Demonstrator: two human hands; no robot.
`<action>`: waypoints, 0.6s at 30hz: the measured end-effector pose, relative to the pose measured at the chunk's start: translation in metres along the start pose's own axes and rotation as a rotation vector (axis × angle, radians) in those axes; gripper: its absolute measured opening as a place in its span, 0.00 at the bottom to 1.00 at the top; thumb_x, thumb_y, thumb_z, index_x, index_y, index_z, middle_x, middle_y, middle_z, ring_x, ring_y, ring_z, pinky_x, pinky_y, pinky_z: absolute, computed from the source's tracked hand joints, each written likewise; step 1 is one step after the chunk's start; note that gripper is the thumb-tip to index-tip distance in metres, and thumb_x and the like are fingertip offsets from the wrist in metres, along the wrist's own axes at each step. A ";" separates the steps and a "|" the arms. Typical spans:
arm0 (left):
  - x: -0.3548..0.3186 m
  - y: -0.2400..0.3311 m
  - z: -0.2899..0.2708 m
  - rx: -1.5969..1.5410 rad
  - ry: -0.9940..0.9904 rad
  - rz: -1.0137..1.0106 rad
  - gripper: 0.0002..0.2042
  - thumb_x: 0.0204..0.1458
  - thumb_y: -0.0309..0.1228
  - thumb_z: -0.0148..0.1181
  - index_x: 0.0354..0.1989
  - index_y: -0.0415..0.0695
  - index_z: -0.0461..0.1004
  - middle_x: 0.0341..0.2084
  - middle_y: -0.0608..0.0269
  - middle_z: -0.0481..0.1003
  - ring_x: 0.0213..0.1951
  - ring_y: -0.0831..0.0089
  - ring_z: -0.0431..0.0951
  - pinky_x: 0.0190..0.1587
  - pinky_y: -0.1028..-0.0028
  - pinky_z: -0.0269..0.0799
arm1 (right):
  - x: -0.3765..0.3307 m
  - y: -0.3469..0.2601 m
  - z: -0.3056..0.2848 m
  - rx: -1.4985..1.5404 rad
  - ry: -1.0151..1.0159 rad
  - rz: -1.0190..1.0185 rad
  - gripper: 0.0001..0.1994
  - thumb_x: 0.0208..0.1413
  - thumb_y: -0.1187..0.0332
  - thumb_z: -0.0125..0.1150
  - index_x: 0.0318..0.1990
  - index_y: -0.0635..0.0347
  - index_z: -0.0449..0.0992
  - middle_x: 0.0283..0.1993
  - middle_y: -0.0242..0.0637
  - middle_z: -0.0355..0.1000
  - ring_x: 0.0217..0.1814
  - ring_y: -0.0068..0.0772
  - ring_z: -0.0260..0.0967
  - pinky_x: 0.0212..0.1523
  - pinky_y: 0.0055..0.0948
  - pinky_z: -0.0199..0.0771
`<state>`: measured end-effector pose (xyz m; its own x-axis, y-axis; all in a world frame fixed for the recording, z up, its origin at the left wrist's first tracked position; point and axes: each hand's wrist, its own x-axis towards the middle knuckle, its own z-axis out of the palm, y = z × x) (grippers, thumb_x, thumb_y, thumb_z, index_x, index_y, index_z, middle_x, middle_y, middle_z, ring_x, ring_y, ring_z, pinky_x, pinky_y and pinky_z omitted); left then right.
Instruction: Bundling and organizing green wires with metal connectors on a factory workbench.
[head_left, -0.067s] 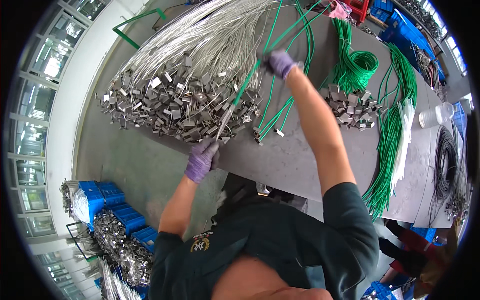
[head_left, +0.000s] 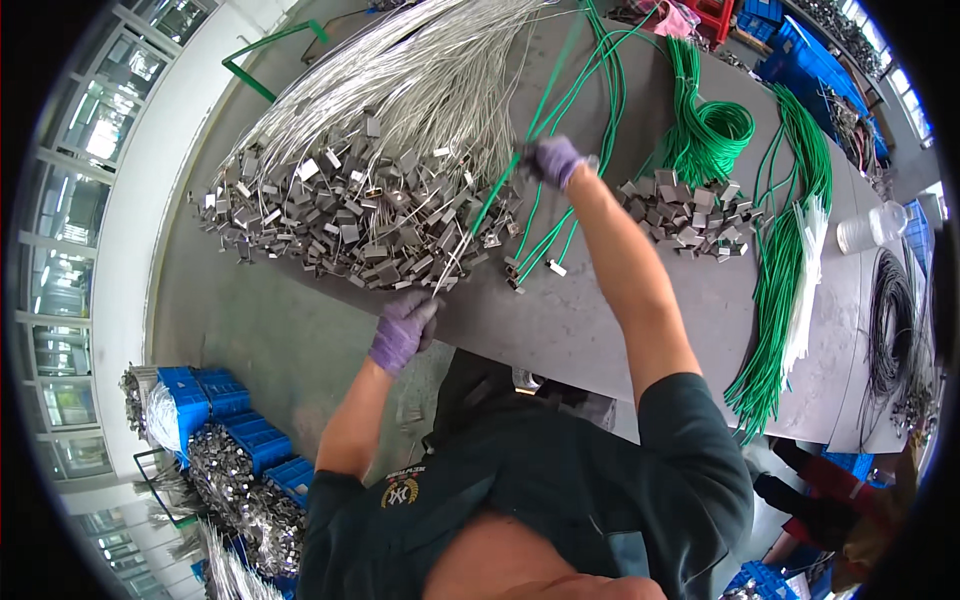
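My left hand [head_left: 404,328], in a purple glove, is closed at the table's near edge on a thin whitish wire [head_left: 452,264]. That wire rises to the right and meets a green cable [head_left: 486,208]. My right hand [head_left: 553,162], also gloved, is closed around the green cable higher up, its fingertips partly blurred. Beyond it the cable runs on to the far edge. Beside the wire lies a large heap of grey metal blocks [head_left: 350,210] with silvery wires [head_left: 400,75] trailing from them. Several green cables with small connectors [head_left: 557,267] rest below my right hand.
On the grey table [head_left: 620,310] lie a coiled green cable bundle [head_left: 725,135], a smaller pile of grey blocks [head_left: 700,215], long green cables [head_left: 775,320], white strips [head_left: 805,290], a clear jar [head_left: 872,228] and black cable [head_left: 885,320]. Blue crates [head_left: 205,400] stand at left; another person [head_left: 840,500] is at lower right.
My right hand has moved down and slightly left, nearer my left hand, and the green cable between them has shifted with it. The left hand has moved only slightly.
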<state>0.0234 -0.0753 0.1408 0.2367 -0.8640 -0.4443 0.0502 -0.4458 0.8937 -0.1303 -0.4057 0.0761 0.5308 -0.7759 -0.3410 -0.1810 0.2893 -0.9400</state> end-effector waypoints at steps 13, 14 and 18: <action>-0.001 -0.026 0.007 0.177 0.050 -0.139 0.08 0.49 0.33 0.55 0.26 0.42 0.72 0.09 0.69 0.64 0.10 0.82 0.61 0.11 0.80 0.55 | -0.099 0.015 0.048 0.418 -0.182 0.061 0.12 0.49 0.69 0.58 0.37 0.71 0.70 0.24 0.40 0.70 0.20 0.31 0.69 0.18 0.26 0.69; 0.003 -0.028 0.006 0.168 0.061 -0.158 0.08 0.49 0.33 0.55 0.26 0.42 0.72 0.09 0.69 0.64 0.10 0.82 0.61 0.11 0.80 0.55 | -0.111 0.012 0.057 0.328 -0.100 0.045 0.12 0.47 0.70 0.59 0.36 0.72 0.70 0.24 0.41 0.70 0.19 0.32 0.70 0.15 0.26 0.70; 0.003 -0.032 -0.003 0.036 -0.067 -0.119 0.07 0.52 0.30 0.51 0.29 0.40 0.71 0.11 0.66 0.66 0.11 0.80 0.63 0.13 0.80 0.58 | -0.102 0.028 0.053 0.269 -0.067 -0.010 0.14 0.46 0.68 0.61 0.33 0.74 0.71 0.25 0.42 0.71 0.18 0.33 0.71 0.13 0.23 0.70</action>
<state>0.0252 -0.0631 0.1107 0.1658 -0.8176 -0.5514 0.0390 -0.5533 0.8321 -0.1461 -0.2890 0.0857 0.5867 -0.7431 -0.3217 0.0458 0.4271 -0.9030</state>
